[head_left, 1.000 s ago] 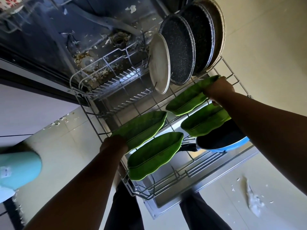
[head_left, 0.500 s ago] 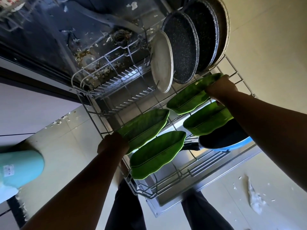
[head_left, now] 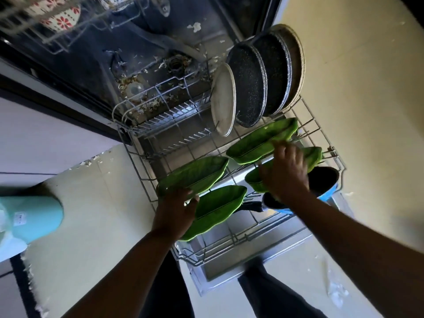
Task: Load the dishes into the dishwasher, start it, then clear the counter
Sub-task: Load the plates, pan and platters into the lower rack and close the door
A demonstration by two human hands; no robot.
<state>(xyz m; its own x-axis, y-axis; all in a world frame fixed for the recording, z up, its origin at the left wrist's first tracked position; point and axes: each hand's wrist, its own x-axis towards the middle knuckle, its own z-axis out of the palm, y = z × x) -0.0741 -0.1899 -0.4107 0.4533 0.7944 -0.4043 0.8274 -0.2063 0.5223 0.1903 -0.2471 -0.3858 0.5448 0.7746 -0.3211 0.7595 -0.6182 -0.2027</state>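
Since half a second ago, both hands have come off the far ends of the green dishes and drawn back toward us, and the view has tilted to show more of the tub.

Nearest to us, the left hand point(head_left: 175, 211) lies at the near left edge of the lower rack point(head_left: 137, 166), fingers loosely spread. It touches the near tip of one leaf-shaped dish point(head_left: 195, 174) and partly covers another point(head_left: 218, 210), but grips neither. The right hand point(head_left: 285, 174) hovers wide over the third green dish point(head_left: 313, 154) near the right edge; we cannot tell if it touches it.

Beside it the blue pan point(head_left: 325, 182) leans in the near right corner. The fourth dish point(head_left: 259, 143) lies just beyond. We judge the dishes are set on edge between the tines so water drains off.

At the far right corner, the pale plate point(head_left: 223, 99) and dark speckled plates point(head_left: 249, 86) stand upright in a row for the same reason.
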